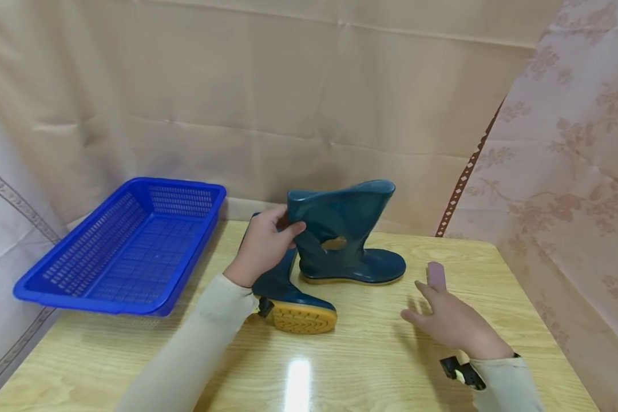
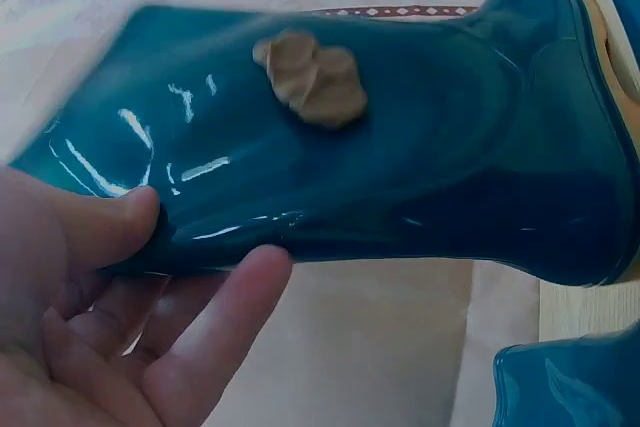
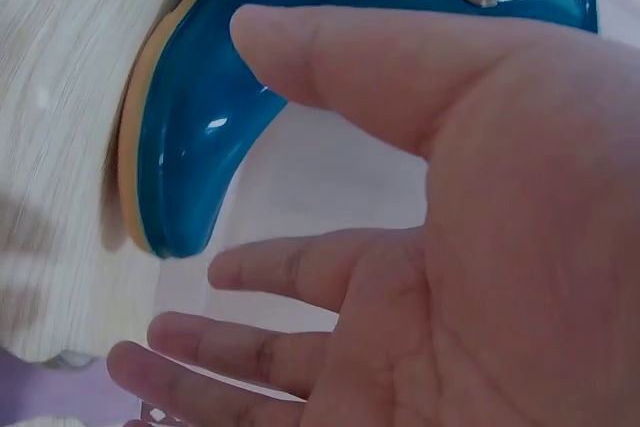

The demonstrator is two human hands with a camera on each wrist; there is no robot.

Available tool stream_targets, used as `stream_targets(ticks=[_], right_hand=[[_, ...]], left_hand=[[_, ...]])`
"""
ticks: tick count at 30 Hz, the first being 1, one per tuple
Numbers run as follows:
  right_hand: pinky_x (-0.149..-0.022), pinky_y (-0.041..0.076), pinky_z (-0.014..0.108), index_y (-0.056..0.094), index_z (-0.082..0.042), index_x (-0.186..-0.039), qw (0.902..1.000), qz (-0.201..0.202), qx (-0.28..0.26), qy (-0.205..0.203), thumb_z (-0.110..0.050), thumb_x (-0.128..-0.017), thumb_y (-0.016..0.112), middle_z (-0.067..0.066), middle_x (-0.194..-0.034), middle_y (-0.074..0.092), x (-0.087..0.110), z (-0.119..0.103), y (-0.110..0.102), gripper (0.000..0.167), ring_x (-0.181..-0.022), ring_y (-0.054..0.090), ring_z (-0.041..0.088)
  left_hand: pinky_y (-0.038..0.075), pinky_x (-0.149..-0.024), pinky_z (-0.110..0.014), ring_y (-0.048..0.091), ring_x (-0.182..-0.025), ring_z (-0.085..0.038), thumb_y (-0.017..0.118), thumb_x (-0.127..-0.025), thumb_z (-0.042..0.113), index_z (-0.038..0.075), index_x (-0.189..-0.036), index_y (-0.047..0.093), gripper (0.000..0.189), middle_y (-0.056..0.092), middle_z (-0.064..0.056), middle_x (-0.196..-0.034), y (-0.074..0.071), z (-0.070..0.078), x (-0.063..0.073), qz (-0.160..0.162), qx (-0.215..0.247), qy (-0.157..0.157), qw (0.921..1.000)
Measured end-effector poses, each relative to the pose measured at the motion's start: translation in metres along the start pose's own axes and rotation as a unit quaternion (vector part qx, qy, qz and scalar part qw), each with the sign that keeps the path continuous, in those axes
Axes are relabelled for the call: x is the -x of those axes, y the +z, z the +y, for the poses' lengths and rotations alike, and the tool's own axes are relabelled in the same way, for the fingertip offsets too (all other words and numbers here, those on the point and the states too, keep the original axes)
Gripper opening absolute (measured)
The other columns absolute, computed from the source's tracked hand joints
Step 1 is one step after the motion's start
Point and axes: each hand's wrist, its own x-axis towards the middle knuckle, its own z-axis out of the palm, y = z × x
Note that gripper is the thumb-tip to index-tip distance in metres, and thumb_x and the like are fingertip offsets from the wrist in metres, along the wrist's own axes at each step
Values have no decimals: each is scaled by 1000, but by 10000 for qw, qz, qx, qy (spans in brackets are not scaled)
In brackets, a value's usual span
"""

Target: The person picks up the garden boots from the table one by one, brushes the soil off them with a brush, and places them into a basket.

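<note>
A dark teal rain boot (image 1: pixel 340 214) stands on its sole with its toe to the right. A brown, clay-like lump (image 2: pixel 315 82) sticks to its shaft. My left hand (image 1: pixel 262 243) pinches the shaft's left edge near the top, thumb in front and fingers behind. Behind my left wrist, a second teal boot (image 1: pixel 288 292) lies on its side, its yellow sole (image 1: pixel 305 319) facing me; part of its shaft is hidden. Off to the right, my right hand (image 1: pixel 455 320) hovers with fingers spread and nothing in it. Just beyond its fingers lies a mauve strip (image 1: pixel 435 274).
A blue plastic basket (image 1: pixel 185 286) with mesh walls stands at the left of the wood-patterned table (image 1: pixel 371 366). Beige cloth (image 1: pixel 262 86) hangs along the back, and floral cloth (image 1: pixel 571 200) at the right.
</note>
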Motion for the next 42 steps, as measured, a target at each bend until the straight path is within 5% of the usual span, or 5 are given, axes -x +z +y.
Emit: stream_targets(ticks=[6, 11, 26, 34, 42], right_hand=[[-91, 48, 67, 30, 11, -155, 9992, 244, 222, 210, -60, -98, 61, 43, -143, 44, -3, 9, -3, 96, -127, 50, 59], [-69, 48, 47, 56, 6, -113, 9975, 386, 192, 551, -45, -99, 67, 20, -99, 60, -7, 22, -5, 54, -88, 60, 33], [-62, 42, 38, 56, 5, -94, 9905, 344, -106, 1329, -41, -99, 65, 9, -77, 55, -30, 54, 3, 48, -68, 52, 24], [-54, 37, 32, 59, -6, -72, 9899, 560, -76, 1300, -31, -95, 67, 4, -62, 57, -34, 55, 8, 35, -55, 49, 18], [-56, 44, 34, 57, -3, -76, 9910, 602, -33, 1199, -17, -99, 62, 6, -56, 59, -29, 55, 9, 27, -51, 55, 19]], left_hand=[[53, -97, -48, 64, -113, -23, 68, -102, 33, 16, -133, 64, 36, 70, -4, -118, -2, -5, 1, -6, -267, -353, 9990], [51, -101, -53, 63, -117, -23, 68, -102, 31, 18, -135, 64, 36, 71, -3, -121, -2, -11, 5, -72, 50, -258, 9996], [54, -98, -51, 65, -119, -25, 68, -102, 30, 18, -140, 58, 41, 70, -4, -127, -9, -5, 13, -15, 81, -330, 9994], [54, -97, -50, 65, -117, -22, 68, -102, 29, 21, -135, 60, 34, 71, 1, -124, -13, -4, 13, -58, 0, -336, 9994], [54, -97, -50, 64, -118, -23, 66, -103, 30, 20, -136, 59, 35, 70, -1, -125, -12, -6, 12, -107, -15, -339, 9994]])
